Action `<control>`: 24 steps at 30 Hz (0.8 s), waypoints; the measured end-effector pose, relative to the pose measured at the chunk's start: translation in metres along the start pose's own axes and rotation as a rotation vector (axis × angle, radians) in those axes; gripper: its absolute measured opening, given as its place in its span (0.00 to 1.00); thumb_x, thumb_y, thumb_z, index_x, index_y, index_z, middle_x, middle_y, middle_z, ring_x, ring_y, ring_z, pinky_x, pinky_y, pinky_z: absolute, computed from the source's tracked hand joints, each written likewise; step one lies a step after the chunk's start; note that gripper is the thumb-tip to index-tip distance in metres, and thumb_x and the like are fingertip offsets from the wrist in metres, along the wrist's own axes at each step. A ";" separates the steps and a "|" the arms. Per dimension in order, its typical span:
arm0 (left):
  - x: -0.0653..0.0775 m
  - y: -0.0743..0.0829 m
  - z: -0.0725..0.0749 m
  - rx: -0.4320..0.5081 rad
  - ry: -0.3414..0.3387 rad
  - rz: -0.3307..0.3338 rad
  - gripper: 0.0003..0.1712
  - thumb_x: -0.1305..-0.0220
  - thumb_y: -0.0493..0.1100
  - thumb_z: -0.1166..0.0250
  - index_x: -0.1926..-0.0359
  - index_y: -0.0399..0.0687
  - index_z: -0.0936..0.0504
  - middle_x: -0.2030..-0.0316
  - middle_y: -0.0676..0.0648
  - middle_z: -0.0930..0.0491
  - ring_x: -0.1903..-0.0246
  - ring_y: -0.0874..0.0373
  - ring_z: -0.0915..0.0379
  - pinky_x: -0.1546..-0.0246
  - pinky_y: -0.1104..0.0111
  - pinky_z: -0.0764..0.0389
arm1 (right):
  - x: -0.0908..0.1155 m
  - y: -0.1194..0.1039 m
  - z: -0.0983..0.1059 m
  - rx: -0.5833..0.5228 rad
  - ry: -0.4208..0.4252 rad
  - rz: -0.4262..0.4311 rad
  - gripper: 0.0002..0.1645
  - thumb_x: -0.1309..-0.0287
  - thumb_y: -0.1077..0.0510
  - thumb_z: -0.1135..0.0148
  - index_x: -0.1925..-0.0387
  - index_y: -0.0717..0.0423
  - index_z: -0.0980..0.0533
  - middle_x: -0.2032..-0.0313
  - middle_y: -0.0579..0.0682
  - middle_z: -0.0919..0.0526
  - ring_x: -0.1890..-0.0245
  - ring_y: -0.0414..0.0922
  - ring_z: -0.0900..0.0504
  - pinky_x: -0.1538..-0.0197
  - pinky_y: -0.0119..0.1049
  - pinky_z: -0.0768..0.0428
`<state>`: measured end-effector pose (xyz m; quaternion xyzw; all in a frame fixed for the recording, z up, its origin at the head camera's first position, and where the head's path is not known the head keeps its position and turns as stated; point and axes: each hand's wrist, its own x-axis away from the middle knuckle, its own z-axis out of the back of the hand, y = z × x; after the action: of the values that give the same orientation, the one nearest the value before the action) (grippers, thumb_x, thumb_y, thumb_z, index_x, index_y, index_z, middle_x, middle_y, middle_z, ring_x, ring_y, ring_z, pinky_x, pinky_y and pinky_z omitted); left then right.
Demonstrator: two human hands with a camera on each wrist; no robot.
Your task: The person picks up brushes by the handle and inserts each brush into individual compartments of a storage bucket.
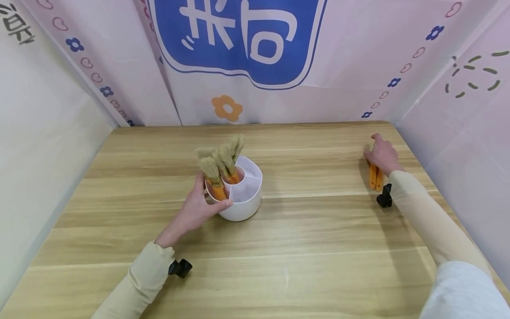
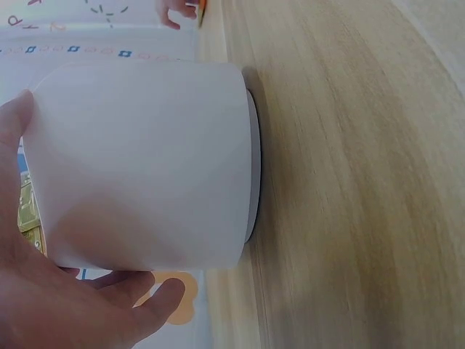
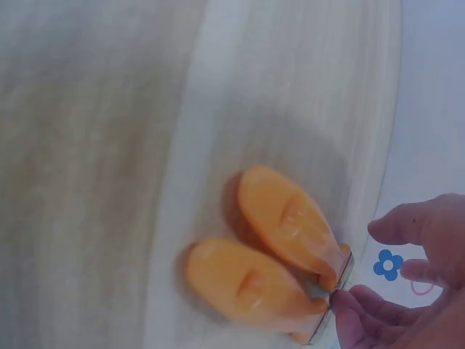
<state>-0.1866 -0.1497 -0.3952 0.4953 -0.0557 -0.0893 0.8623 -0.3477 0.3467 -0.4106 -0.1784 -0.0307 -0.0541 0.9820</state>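
A round white divided organizer stands upright on the table, with a small round cup in its middle. Several paintbrushes with orange handles lean in its left compartment and middle cup, tan bristles up. My left hand grips the organizer's left side, thumb at the near rim and fingers round the far side. Far to the right, two more paintbrushes lie side by side on the table. Over their bristle ends is my right hand; in the right wrist view its fingertips touch the metal bands while the thumb stays apart.
The wood-grain table reaches back to a printed cloth wall, with further cloth walls at left and right. My right hand is close to the table's right edge. A black wrist camera sits at each cuff.
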 end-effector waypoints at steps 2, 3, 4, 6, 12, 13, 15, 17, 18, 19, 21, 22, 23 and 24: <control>0.000 0.000 0.000 -0.006 0.003 0.003 0.58 0.48 0.52 0.30 0.29 0.54 0.62 0.31 0.40 0.46 0.34 0.38 0.43 0.36 0.43 0.38 | -0.002 -0.002 0.000 0.005 -0.011 0.003 0.37 0.41 0.58 0.54 0.34 0.69 0.52 0.45 0.79 0.37 0.50 0.71 0.34 0.47 0.64 0.32; 0.001 0.000 0.000 -0.008 0.005 0.006 0.58 0.48 0.52 0.30 0.29 0.54 0.62 0.31 0.40 0.46 0.34 0.38 0.43 0.36 0.43 0.38 | -0.003 -0.002 0.000 0.008 -0.017 0.008 0.37 0.41 0.58 0.54 0.34 0.69 0.51 0.45 0.79 0.37 0.51 0.71 0.34 0.47 0.64 0.32; 0.001 0.000 0.000 -0.012 0.005 0.009 0.58 0.48 0.52 0.30 0.29 0.54 0.62 0.31 0.40 0.46 0.34 0.38 0.43 0.36 0.43 0.38 | -0.004 -0.003 0.000 0.013 -0.024 0.013 0.37 0.42 0.58 0.54 0.34 0.70 0.51 0.45 0.79 0.37 0.51 0.71 0.34 0.48 0.64 0.31; 0.001 0.000 0.000 -0.019 0.005 0.017 0.58 0.48 0.52 0.30 0.29 0.54 0.61 0.31 0.40 0.46 0.34 0.38 0.43 0.36 0.43 0.38 | -0.007 -0.004 0.000 0.017 -0.036 0.014 0.37 0.42 0.59 0.54 0.34 0.70 0.51 0.44 0.79 0.37 0.51 0.70 0.33 0.48 0.63 0.31; 0.000 0.001 0.000 -0.033 0.005 0.027 0.57 0.48 0.52 0.30 0.29 0.53 0.61 0.32 0.40 0.45 0.35 0.38 0.42 0.36 0.43 0.38 | -0.013 -0.007 0.001 0.036 -0.078 -0.010 0.37 0.42 0.60 0.52 0.35 0.71 0.51 0.45 0.77 0.36 0.55 0.66 0.32 0.49 0.59 0.29; 0.000 0.001 0.000 -0.034 0.004 0.028 0.57 0.48 0.52 0.30 0.29 0.53 0.60 0.32 0.40 0.45 0.35 0.38 0.42 0.36 0.43 0.38 | -0.014 -0.007 0.002 0.039 -0.086 -0.011 0.37 0.42 0.60 0.52 0.35 0.71 0.51 0.45 0.77 0.36 0.55 0.65 0.32 0.49 0.59 0.29; 0.000 0.001 0.000 -0.032 0.003 0.026 0.57 0.48 0.52 0.30 0.29 0.54 0.60 0.32 0.40 0.45 0.35 0.38 0.42 0.36 0.42 0.38 | -0.015 -0.007 0.004 0.038 -0.102 -0.016 0.37 0.43 0.61 0.52 0.35 0.72 0.51 0.44 0.77 0.37 0.56 0.65 0.32 0.49 0.58 0.29; 0.000 0.001 0.000 -0.035 0.003 0.027 0.58 0.48 0.53 0.30 0.29 0.55 0.61 0.31 0.40 0.45 0.34 0.38 0.43 0.36 0.42 0.39 | -0.016 -0.007 0.006 0.051 -0.121 -0.014 0.38 0.45 0.61 0.52 0.35 0.73 0.51 0.44 0.78 0.37 0.56 0.64 0.31 0.49 0.57 0.29; 0.000 0.001 0.000 -0.036 0.003 0.027 0.58 0.49 0.53 0.30 0.29 0.55 0.61 0.31 0.40 0.45 0.34 0.38 0.43 0.36 0.42 0.39 | -0.016 -0.007 0.006 0.055 -0.131 -0.017 0.39 0.45 0.60 0.53 0.35 0.73 0.51 0.44 0.78 0.37 0.57 0.64 0.31 0.50 0.57 0.28; 0.000 0.001 0.000 -0.037 0.004 0.027 0.58 0.49 0.53 0.30 0.29 0.55 0.61 0.31 0.40 0.45 0.34 0.38 0.43 0.36 0.42 0.39 | -0.016 -0.008 0.007 0.060 -0.139 -0.017 0.39 0.46 0.60 0.52 0.35 0.74 0.51 0.45 0.78 0.36 0.57 0.64 0.32 0.51 0.56 0.28; 0.000 0.001 0.000 -0.040 0.008 0.027 0.59 0.49 0.54 0.29 0.29 0.54 0.61 0.31 0.40 0.46 0.34 0.38 0.43 0.36 0.42 0.39 | -0.017 -0.008 0.009 0.075 -0.149 -0.015 0.40 0.46 0.60 0.52 0.36 0.74 0.51 0.46 0.77 0.36 0.57 0.64 0.31 0.51 0.56 0.28; 0.000 0.001 0.000 -0.041 0.011 0.028 0.59 0.50 0.54 0.29 0.29 0.54 0.61 0.31 0.40 0.45 0.34 0.38 0.43 0.36 0.42 0.39 | -0.017 -0.008 0.009 0.080 -0.153 -0.016 0.40 0.47 0.60 0.51 0.36 0.74 0.51 0.46 0.77 0.36 0.57 0.64 0.32 0.51 0.56 0.28; 0.001 0.002 0.000 -0.041 0.013 0.028 0.59 0.50 0.54 0.29 0.29 0.53 0.61 0.31 0.40 0.45 0.34 0.39 0.43 0.36 0.42 0.39 | -0.018 -0.009 0.010 0.086 -0.155 -0.017 0.40 0.47 0.59 0.51 0.36 0.74 0.50 0.46 0.77 0.35 0.57 0.64 0.32 0.50 0.56 0.28; 0.001 0.002 0.000 -0.040 0.016 0.028 0.59 0.50 0.54 0.29 0.29 0.53 0.61 0.31 0.40 0.45 0.34 0.39 0.43 0.36 0.42 0.39 | -0.018 -0.009 0.010 0.089 -0.158 -0.019 0.40 0.47 0.59 0.50 0.36 0.74 0.50 0.46 0.77 0.35 0.57 0.64 0.32 0.49 0.57 0.29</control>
<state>-0.1858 -0.1490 -0.3938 0.4779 -0.0538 -0.0745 0.8736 -0.3671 0.3436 -0.3994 -0.1377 -0.1121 -0.0480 0.9829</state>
